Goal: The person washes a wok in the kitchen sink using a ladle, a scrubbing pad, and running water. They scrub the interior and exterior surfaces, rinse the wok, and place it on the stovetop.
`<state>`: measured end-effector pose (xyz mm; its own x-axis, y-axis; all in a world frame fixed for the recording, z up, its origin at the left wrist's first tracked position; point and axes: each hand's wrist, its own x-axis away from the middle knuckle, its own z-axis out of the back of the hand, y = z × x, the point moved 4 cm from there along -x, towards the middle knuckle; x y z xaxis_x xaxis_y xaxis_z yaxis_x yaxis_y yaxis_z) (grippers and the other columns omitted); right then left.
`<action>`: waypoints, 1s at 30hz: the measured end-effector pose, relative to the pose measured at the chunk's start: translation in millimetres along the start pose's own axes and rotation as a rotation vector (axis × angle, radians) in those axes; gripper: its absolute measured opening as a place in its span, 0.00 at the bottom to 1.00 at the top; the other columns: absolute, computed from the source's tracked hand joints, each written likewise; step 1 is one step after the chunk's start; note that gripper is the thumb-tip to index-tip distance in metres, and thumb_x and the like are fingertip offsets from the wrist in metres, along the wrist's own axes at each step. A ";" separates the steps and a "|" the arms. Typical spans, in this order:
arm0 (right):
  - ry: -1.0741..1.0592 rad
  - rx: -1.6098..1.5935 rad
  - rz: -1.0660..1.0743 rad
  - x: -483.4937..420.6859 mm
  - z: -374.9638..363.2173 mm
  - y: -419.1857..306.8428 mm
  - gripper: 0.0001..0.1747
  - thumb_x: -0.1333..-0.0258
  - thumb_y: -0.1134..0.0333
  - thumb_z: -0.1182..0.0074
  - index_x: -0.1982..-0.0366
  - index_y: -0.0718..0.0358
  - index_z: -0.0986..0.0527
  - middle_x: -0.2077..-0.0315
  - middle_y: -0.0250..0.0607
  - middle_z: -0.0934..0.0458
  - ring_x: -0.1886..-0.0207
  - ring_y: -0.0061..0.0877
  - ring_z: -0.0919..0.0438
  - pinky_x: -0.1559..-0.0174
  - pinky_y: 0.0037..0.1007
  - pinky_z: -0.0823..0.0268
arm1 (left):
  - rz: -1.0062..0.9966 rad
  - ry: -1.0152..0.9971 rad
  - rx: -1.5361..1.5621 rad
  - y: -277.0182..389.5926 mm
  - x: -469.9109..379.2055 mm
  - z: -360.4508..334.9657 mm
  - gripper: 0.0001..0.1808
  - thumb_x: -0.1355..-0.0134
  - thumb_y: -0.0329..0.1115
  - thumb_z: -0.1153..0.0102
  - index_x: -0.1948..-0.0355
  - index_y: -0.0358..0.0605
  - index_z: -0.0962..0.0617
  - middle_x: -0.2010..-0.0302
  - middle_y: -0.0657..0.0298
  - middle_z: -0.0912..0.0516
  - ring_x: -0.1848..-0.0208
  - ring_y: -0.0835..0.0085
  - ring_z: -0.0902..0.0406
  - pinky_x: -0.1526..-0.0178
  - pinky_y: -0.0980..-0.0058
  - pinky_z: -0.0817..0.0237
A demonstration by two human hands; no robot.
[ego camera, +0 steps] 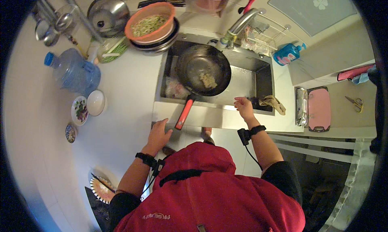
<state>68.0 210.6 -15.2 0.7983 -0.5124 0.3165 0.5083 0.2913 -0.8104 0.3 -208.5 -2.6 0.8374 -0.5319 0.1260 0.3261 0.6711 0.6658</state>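
A dark wok [197,62] rests over the stainless-steel sink [260,80], with a light brown clump [208,80] in it. Its red handle [183,114] points towards me over the counter's front edge. My left hand [158,135] is just left of the handle's end, fingers apart and holding nothing. My right hand [244,107] is above the sink's front rim, right of the wok, with fingers slightly bent and nothing seen in them. A crumpled brownish cloth [272,103] hangs over the sink's right front corner. The faucet [239,27] stands behind the sink.
An orange basket of bean sprouts [150,24] sits on stacked bowls at the back left. A water jug [78,71], a white bowl [96,102] and a plate of chopped vegetables [80,110] are at left. A blue soap bottle [286,54], a pink cutting board [319,107] and scissors [357,104] are at right.
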 end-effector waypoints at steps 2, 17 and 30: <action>-0.027 -0.005 0.093 -26.3 13.7 11.3 0.11 0.43 0.73 0.48 0.58 0.66 0.25 0.71 0.35 0.21 0.69 0.19 0.24 0.67 0.23 0.32 | 0.070 -0.093 -0.042 10.1 -39.2 -32.6 0.28 0.44 0.40 0.42 0.46 0.37 0.32 0.51 0.44 0.26 0.46 0.48 0.31 0.45 0.58 0.38; -0.612 0.658 0.806 -181.1 -114.5 -25.5 0.20 0.49 0.73 0.49 0.51 0.62 0.28 0.46 0.53 0.35 0.47 0.48 0.31 0.45 0.41 0.36 | 0.634 -0.110 -0.096 38.8 -111.5 -113.7 0.19 0.52 0.34 0.42 0.58 0.40 0.27 0.66 0.44 0.19 0.60 0.46 0.23 0.56 0.53 0.31; -1.101 0.717 0.760 -153.0 -145.2 -19.9 0.15 0.53 0.77 0.53 0.60 0.68 0.26 0.64 0.59 0.23 0.58 0.51 0.24 0.55 0.45 0.32 | 0.690 -0.163 0.038 65.5 -108.5 -132.4 0.18 0.51 0.32 0.45 0.58 0.40 0.27 0.66 0.45 0.19 0.61 0.47 0.22 0.57 0.53 0.31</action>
<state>-111.2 165.9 -119.1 0.6067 0.6818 0.4089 -0.3372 0.6864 -0.6443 -11.1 -38.5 -70.0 0.7698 -0.0642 0.6351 -0.2732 0.8660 0.4187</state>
